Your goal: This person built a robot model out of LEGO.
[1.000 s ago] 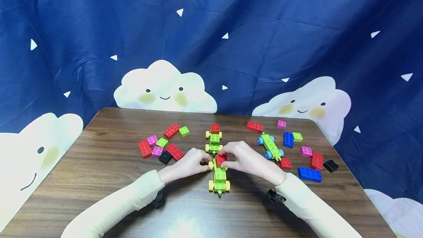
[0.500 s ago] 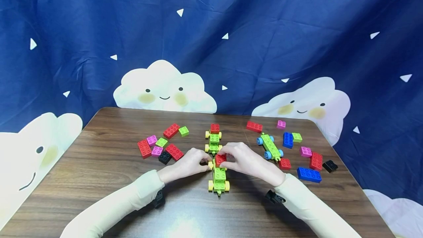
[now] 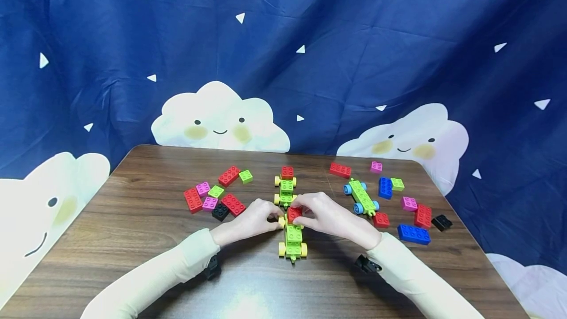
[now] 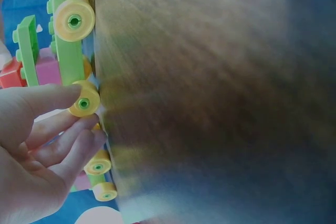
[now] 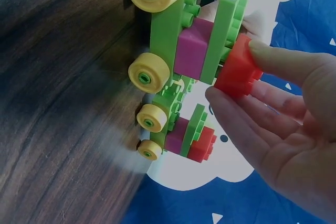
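A toy car [image 3: 294, 249] with a green base and yellow wheels stands mid-table. On its base sits a pink brick [image 5: 193, 48], topped by a green plate [image 5: 222, 32]. My right hand [image 3: 328, 214] pinches a red brick [image 5: 239, 69] between thumb and fingers, against the studs of that plate. With thumb and fingers, my left hand [image 3: 252, 219] grips a yellow wheel [image 4: 84, 100] at the car's far end. A second toy car [image 3: 286, 187] of the same build, with its own red brick [image 3: 287, 172] on top, stands in line just beyond.
Left of the cars lie loose red, pink, green and black bricks, among them a red brick [image 3: 233, 204]. To the right are a green base with blue wheels [image 3: 361, 197], a blue brick [image 3: 414, 234] and several others. A blue cloth [image 3: 310, 63] hangs behind the table [image 3: 177, 255].
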Demonstrator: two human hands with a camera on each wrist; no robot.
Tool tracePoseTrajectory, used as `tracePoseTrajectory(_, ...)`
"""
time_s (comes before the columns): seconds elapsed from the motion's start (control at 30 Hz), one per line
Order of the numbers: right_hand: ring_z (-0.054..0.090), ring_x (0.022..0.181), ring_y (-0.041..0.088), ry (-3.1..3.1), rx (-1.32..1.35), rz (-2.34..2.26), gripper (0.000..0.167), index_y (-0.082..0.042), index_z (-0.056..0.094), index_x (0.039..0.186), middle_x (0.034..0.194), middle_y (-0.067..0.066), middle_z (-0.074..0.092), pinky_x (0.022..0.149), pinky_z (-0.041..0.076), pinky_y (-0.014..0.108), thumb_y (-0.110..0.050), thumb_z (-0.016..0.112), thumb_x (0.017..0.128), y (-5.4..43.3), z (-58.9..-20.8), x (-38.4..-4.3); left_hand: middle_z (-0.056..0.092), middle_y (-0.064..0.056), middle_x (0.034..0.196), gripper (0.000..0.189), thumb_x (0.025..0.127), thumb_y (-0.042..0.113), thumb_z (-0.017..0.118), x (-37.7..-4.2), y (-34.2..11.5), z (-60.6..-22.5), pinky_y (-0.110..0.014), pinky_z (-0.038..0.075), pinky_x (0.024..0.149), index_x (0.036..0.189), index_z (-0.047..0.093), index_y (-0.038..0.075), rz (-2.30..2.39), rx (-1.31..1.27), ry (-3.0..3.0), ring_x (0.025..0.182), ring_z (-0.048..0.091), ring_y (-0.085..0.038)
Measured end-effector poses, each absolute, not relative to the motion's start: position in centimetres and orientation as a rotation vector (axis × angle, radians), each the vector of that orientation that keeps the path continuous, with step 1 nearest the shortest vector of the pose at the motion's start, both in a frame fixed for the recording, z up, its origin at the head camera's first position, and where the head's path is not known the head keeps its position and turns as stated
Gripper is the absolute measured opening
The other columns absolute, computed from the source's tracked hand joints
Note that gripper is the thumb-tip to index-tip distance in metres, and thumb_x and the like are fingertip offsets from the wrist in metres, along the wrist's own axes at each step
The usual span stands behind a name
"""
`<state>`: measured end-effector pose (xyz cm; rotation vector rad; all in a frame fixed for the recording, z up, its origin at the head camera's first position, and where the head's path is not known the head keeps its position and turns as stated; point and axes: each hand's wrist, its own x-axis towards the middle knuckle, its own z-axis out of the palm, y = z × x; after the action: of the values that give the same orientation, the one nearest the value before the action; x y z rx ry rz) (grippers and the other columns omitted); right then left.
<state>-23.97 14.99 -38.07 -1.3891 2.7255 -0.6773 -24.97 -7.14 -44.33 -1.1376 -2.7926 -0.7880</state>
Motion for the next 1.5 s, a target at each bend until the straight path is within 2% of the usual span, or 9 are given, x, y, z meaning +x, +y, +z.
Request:
tracePoseTrajectory(0.2, 0.064, 0.082, 0.011, 2.744, -1.392, -0.627, 0.021, -0.008, 0.067, 0.106, 0.097, 0.002, 0.072, 0.073, 0.057, 0.027, -0.018, 0.074, 0.089, 14.7, -38.0, -23.9, 0.077, -0.001, 0.09, 0.015, 0.082, 0.015, 0.076, -25.0, -7.1, -44.3, -0.021, 0.053, 0.071, 0.095, 0.076, 0.008, -0.778, -1.135, -2.789, 0.082, 0.069, -0.011)
tracePoseTrajectory(0.47, 0.065, 0.078, 0.009, 2.683, -1.366, -0.676, 0.018, -0.007, 0.065, 0.102, 0.085, 0.0, 0.069, 0.071, 0.059, 0.031, -0.015, 0.073, 0.089, 14.5, -37.8, -24.0, 0.077, -0.003, 0.091, 0.016, 0.083, 0.014, 0.076, -25.0, -7.1, -44.2, -0.023, 0.055, 0.073, 0.096, 0.076, 0.006, -0.783, -1.139, -2.78, 0.083, 0.07, -0.013)
tracePoseTrajectory(0.6, 0.062, 0.074, 0.005, 2.675, -1.383, -0.673, 0.016, -0.007, 0.066, 0.101, 0.086, 0.001, 0.072, 0.067, 0.057, 0.028, -0.015, 0.073, 0.089, 14.4, -37.7, -24.0, 0.077, -0.003, 0.091, 0.015, 0.083, 0.015, 0.076, -25.0, -7.2, -44.2, -0.022, 0.055, 0.074, 0.095, 0.076, 0.006, -0.776, -1.138, -2.782, 0.084, 0.07, -0.013)
tracePoseTrajectory(0.8, 0.054, 0.062, 0.004, 2.672, -1.435, -0.656, 0.014, -0.006, 0.067, 0.098, 0.079, 0.0, 0.069, 0.057, 0.048, 0.016, -0.014, 0.074, 0.089, 14.3, -37.6, -24.2, 0.077, -0.003, 0.09, 0.014, 0.082, 0.014, 0.077, -24.9, -7.2, -44.2, -0.023, 0.055, 0.073, 0.094, 0.076, 0.007, -0.777, -1.142, -2.774, 0.083, 0.07, -0.013)
tracePoseTrajectory(1.2, 0.05, 0.061, 0.002, 2.685, -1.309, -0.721, 0.014, -0.006, 0.071, 0.095, 0.078, -0.002, 0.07, 0.057, 0.043, 0.013, -0.016, 0.076, 0.086, 14.2, -37.9, -24.0, 0.077, -0.001, 0.089, 0.013, 0.082, 0.015, 0.077, -24.9, -7.1, -44.5, -0.02, 0.053, 0.071, 0.093, 0.076, 0.008, -0.772, -1.15, -2.776, 0.08, 0.069, -0.012)
tracePoseTrajectory(1.5, 0.05, 0.062, -0.002, 2.69, -1.366, -0.651, 0.013, -0.005, 0.071, 0.094, 0.076, 0.0, 0.069, 0.057, 0.045, 0.013, -0.013, 0.076, 0.085, 13.9, -37.3, -24.0, 0.077, -0.002, 0.09, 0.013, 0.083, 0.015, 0.077, -25.0, -7.1, -44.2, -0.021, 0.053, 0.071, 0.094, 0.076, 0.007, -0.788, -1.144, -2.795, 0.081, 0.069, -0.011)
